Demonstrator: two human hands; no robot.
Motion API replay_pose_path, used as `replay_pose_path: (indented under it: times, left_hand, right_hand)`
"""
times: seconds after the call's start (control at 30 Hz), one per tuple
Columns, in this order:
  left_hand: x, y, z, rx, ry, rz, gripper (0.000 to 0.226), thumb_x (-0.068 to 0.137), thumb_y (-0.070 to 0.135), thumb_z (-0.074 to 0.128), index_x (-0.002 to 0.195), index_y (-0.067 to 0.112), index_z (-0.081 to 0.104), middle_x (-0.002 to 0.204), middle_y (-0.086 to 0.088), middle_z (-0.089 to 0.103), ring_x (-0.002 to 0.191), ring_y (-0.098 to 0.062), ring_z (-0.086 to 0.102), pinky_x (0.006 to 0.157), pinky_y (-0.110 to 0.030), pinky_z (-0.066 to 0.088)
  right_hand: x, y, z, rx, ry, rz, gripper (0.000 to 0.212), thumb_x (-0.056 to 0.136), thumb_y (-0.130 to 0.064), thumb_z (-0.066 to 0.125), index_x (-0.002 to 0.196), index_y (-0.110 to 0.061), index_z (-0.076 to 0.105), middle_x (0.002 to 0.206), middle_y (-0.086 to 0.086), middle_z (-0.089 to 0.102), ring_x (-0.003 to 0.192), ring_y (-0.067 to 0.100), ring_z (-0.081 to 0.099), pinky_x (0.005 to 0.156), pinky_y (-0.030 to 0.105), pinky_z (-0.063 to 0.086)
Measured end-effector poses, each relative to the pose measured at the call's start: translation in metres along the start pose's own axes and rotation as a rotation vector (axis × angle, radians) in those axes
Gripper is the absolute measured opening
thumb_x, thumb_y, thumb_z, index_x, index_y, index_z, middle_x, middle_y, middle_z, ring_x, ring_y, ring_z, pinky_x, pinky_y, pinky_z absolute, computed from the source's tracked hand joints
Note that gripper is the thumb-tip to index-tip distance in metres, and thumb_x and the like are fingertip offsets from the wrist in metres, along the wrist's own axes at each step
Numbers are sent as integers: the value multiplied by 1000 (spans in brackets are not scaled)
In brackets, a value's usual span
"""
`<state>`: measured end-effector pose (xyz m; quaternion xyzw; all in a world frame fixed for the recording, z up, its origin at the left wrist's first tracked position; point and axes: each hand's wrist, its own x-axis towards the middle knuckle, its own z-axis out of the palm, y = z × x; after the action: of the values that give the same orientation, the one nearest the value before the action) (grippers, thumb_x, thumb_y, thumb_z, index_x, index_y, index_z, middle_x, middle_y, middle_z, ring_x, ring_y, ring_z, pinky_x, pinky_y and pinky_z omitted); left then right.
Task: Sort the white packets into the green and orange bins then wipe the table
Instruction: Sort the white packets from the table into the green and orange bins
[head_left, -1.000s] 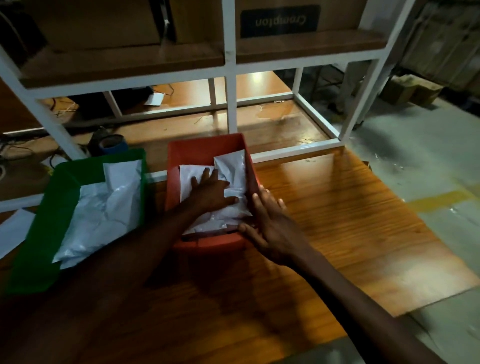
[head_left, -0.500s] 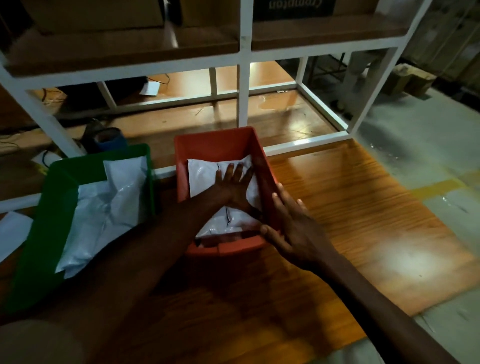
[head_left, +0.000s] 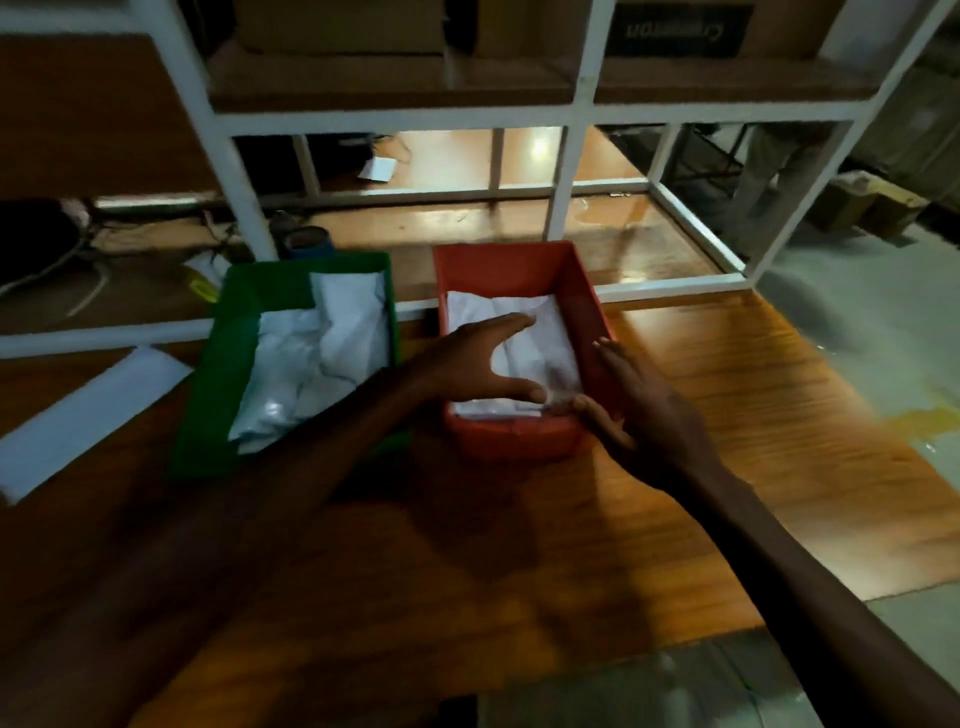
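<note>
An orange bin (head_left: 519, 262) stands on the wooden table (head_left: 727, 426) with white packets (head_left: 550, 338) lying flat inside. My left hand (head_left: 478, 358) hovers over its left side, fingers spread and thumb near the front wall. My right hand (head_left: 639, 410) lies with straight fingers against the bin's right front corner. To the left is a green bin (head_left: 234, 332) holding crumpled white packets (head_left: 311, 364). One more white packet (head_left: 83, 415) lies on the table at the far left.
A white metal shelf frame (head_left: 571, 156) rises just behind both bins, with cardboard boxes on its upper shelf. A blue roll (head_left: 306, 244) and cables sit behind the green bin. The table's right edge drops to a grey floor (head_left: 857, 322).
My left hand has lifted off the packets and shifted left over the orange bin. The packets now lie flatter. The view has swung left, bringing the far-left packet into sight.
</note>
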<state>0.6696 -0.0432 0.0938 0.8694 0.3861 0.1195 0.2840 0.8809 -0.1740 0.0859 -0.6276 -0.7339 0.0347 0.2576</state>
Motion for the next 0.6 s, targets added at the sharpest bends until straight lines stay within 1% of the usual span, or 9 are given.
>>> replay_pose_path:
  times: [0.1, 0.17, 0.23, 0.27, 0.33, 0.4, 0.47, 0.53, 0.6]
  left_hand:
    - [-87, 7, -11, -122, 196, -16, 91, 71, 54, 82, 148, 29, 41, 154, 10, 39, 140, -4, 35, 112, -21, 29]
    - [-144, 6, -12, -173, 303, -41, 87, 67, 58, 82, 143, 35, 47, 148, 18, 43, 133, 4, 40, 107, -14, 36]
    - [-194, 1, -10, -177, 369, -99, 85, 66, 58, 81, 141, 34, 49, 142, 21, 44, 128, 8, 42, 101, -4, 35]
    - [-220, -4, -9, -179, 397, -132, 83, 68, 55, 81, 140, 31, 50, 141, 21, 46, 127, 10, 42, 102, -4, 34]
    - [-271, -15, -7, -157, 495, -161, 76, 70, 50, 82, 137, 24, 55, 139, 15, 50, 128, 9, 43, 105, -8, 33]
    - [-318, -28, -7, -136, 578, -195, 74, 70, 48, 82, 134, 18, 58, 138, 7, 55, 132, 1, 46, 109, -16, 35]
    - [-365, -40, -10, -122, 626, -252, 72, 71, 46, 81, 133, 17, 59, 138, 3, 57, 135, -5, 46, 111, -22, 37]
    - [-412, -51, -17, -99, 682, -309, 69, 74, 50, 78, 132, 18, 60, 138, 4, 58, 135, -5, 46, 110, -23, 39]
    - [-453, -67, -24, -80, 729, -361, 67, 75, 55, 75, 131, 21, 60, 136, 8, 57, 133, -1, 47, 108, -22, 41]
  right_hand:
    - [-8, -34, 11, 44, 76, -121, 63, 96, -52, 49, 141, -7, 50, 141, 17, 56, 122, 30, 59, 95, 39, 52]
    - [-16, -61, 27, 96, 98, -226, 59, 98, -48, 52, 140, -7, 52, 139, 16, 57, 126, 29, 57, 98, 44, 53]
    - [-23, -92, 42, 154, 108, -292, 55, 98, -45, 53, 137, -7, 55, 136, 16, 59, 122, 30, 59, 96, 41, 53]
    - [-27, -112, 50, 187, 94, -311, 54, 99, -47, 52, 137, -8, 56, 135, 15, 60, 119, 28, 60, 96, 39, 52]
    - [-36, -148, 70, 234, 67, -341, 55, 99, -50, 49, 136, -11, 56, 132, 13, 61, 115, 25, 59, 95, 30, 48]
    - [-42, -180, 91, 256, 61, -362, 56, 97, -52, 51, 134, -11, 59, 131, 13, 63, 116, 27, 59, 94, 32, 47]
    - [-47, -214, 113, 295, 38, -384, 55, 94, -52, 54, 131, -12, 63, 130, 12, 64, 112, 30, 65, 90, 37, 53]
    - [-48, -250, 135, 335, -12, -396, 54, 92, -52, 57, 131, -16, 63, 132, 8, 64, 109, 27, 67, 88, 37, 55]
    - [-47, -286, 156, 369, -89, -426, 53, 92, -51, 57, 133, -17, 62, 134, 6, 63, 118, 22, 62, 95, 34, 52]
